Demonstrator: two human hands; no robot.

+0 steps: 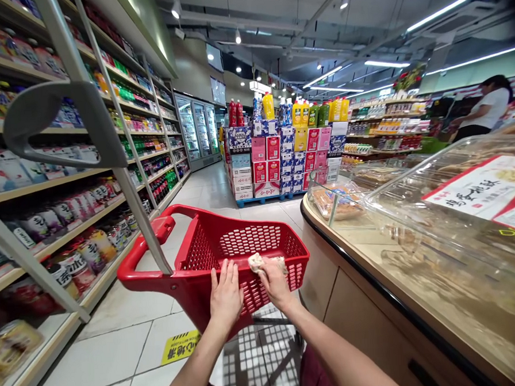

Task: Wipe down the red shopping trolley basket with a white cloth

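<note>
While my left hand [226,295] rests on the near side of the red cart [191,294], fingers slightly spread, my right hand [276,281] pinches a pale cloth [256,263] at its rim; wiping seems underway, amount left unclear.

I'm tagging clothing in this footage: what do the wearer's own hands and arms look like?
The left hand and right hand are bare, with no glove, ring or watch showing. The forearms are bare too, with no sleeve in view.
</note>
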